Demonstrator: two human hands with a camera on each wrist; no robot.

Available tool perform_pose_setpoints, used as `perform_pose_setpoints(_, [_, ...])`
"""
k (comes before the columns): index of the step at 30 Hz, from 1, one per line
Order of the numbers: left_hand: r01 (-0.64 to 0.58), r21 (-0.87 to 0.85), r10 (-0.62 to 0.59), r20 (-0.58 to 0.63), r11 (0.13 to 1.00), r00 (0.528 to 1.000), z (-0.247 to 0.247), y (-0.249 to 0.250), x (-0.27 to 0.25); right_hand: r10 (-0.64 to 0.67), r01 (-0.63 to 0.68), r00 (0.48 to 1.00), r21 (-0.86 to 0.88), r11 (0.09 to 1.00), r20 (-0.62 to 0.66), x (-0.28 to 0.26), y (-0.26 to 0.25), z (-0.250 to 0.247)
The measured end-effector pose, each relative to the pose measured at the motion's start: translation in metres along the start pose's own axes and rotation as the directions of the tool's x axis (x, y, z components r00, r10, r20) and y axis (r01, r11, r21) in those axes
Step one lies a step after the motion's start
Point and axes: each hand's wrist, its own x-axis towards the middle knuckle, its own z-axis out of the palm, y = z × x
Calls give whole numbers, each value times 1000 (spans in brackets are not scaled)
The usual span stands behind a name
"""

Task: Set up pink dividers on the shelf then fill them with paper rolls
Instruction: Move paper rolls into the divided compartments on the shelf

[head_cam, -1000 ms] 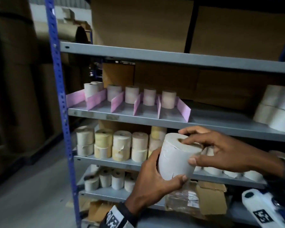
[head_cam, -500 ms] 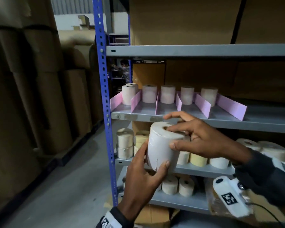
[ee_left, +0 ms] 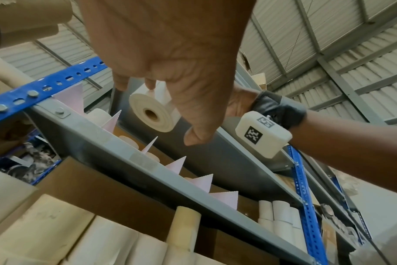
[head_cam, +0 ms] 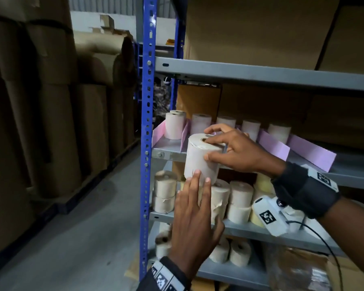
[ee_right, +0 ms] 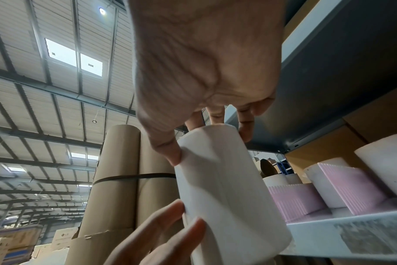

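Rolls point(head_cam: 199, 123) and pink dividers point(head_cam: 273, 145) crowd shelf point(head_cam: 345, 173).

The only readable lettering is "LG", printed beside a round logo on a cardboard box point(ee_right: 62, 236) standing low on the warehouse floor in the right wrist view. The white wrist device point(head_cam: 269, 217) carries black-and-white square marker patterns, which hold no letters or numbers.
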Motion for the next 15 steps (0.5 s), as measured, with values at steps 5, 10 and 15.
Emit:
perform_pose_setpoints(5, [32,42,-36,102,999,994,14,-21,30,-9,8,999,-22,1000,-34,34,19,10])
perform_pose_setpoints(10, [53,73,-64,165,996,984,33,-36,63,62,-61,998,-55,997,14,66,43,14])
perform_pose_setpoints(15, [75,95,-93,203,993,975,51,-45,89,96,-95,994,-31,995,45,91,69,21])
